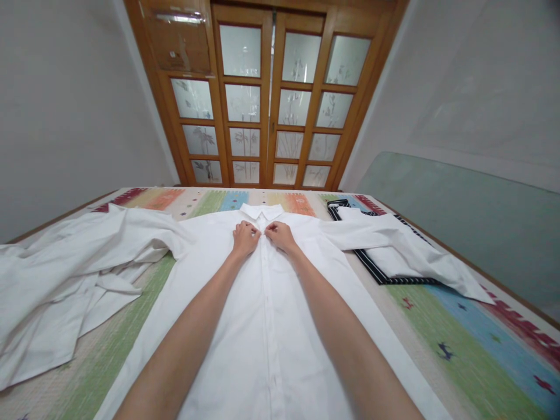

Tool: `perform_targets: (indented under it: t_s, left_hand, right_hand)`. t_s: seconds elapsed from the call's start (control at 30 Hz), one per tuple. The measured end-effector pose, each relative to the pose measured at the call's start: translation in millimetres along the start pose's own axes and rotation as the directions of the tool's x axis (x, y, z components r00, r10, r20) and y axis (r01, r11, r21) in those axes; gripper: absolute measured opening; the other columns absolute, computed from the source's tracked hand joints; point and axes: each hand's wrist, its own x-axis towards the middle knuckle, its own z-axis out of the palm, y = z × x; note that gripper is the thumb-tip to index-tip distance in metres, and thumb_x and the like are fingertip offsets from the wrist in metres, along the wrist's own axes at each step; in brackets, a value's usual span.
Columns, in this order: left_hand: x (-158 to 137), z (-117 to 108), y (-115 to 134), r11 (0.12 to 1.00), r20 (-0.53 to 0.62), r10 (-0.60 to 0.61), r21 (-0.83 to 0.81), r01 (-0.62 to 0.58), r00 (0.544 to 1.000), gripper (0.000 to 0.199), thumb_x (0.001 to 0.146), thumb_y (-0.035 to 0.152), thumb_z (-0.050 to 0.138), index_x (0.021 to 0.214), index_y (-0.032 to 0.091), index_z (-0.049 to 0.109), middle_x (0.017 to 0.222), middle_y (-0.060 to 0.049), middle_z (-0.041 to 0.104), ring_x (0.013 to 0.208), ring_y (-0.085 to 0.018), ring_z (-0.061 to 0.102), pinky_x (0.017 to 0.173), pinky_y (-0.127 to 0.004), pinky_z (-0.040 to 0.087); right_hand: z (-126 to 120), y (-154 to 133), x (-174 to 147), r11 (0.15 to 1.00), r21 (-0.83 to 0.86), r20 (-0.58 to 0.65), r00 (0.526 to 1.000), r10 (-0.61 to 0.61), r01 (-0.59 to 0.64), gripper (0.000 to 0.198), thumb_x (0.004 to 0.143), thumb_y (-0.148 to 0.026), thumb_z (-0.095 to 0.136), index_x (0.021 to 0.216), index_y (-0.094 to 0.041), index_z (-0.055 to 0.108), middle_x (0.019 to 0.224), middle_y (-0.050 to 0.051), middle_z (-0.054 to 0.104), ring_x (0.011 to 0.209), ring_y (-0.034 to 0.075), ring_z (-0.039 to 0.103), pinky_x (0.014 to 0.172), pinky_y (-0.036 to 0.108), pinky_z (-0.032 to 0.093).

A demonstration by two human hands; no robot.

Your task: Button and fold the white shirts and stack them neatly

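A white button-up shirt [245, 326] lies spread on its back, its collar [262, 211] at the far end and its front placket running down the middle towards me. Just below the collar, my left hand [246, 238] pinches the placket's edge from the left. My right hand [280, 234] pinches it from the other side, a small gap between the two sets of fingertips. Any button between them is too small to make out. Both forearms stretch over the shirt's front.
A crumpled white garment [65, 274] lies at the left. On the right, the shirt's sleeve [420, 251] crosses a folded black-striped and white item [371, 271]. Beneath is a colourful patterned bedspread [476, 350]. A green headboard-like panel [459, 216] stands right; wooden glazed doors [271, 105] are beyond.
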Motion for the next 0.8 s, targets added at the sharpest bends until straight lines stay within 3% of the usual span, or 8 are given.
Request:
perform_targets:
  t_s: [0.13,0.47,0.67,0.8]
  left_hand:
    - [-1,-1,-1,1.0,-0.02,0.014,-0.01,-0.014,1.0,0.015,0.086,0.026,0.055,0.093,0.022,0.068,0.111,-0.009,0.06,0.114,-0.026,0.052,0.098,-0.039,0.041]
    - [-7,-4,3,0.998,-0.048,0.06,0.011,-0.06,0.997,0.021,0.086,0.018,0.051,0.098,0.023,0.067,0.11,-0.009,0.061,0.111,-0.026,0.052,0.096,-0.039,0.041]
    - [-10,-5,3,0.995,-0.061,0.103,0.0,-0.103,0.993,0.024,0.086,0.017,0.05,0.101,0.022,0.068,0.11,-0.009,0.062,0.111,-0.026,0.052,0.096,-0.038,0.042]
    - [-12,-6,4,0.982,-0.016,0.189,0.022,-0.189,0.982,0.025,0.087,0.02,0.051,0.101,0.025,0.072,0.113,-0.007,0.065,0.113,-0.026,0.05,0.098,-0.04,0.04]
  right_hand:
    - [2,-5,-5,0.986,-0.127,-0.011,0.994,-0.106,0.104,0.012,0.074,-0.014,0.062,0.079,-0.017,0.072,0.082,0.004,0.069,0.078,0.015,0.062,0.076,0.024,0.046]
    - [8,-19,-16,0.891,-0.45,0.058,0.998,-0.035,0.057,0.022,0.094,-0.029,0.049,0.093,-0.02,0.069,0.103,0.009,0.065,0.089,0.02,0.061,0.075,0.029,0.045]
    - [9,-13,-13,0.865,-0.479,-0.008,0.984,-0.175,0.15,0.031,0.099,-0.023,0.036,0.097,-0.017,0.067,0.105,0.013,0.064,0.103,0.023,0.057,0.088,0.033,0.045]
    - [13,-3,-7,0.864,-0.444,-0.008,0.963,-0.27,0.238,0.032,0.095,-0.015,0.039,0.114,-0.013,0.065,0.124,0.016,0.061,0.121,0.025,0.05,0.105,0.04,0.038]
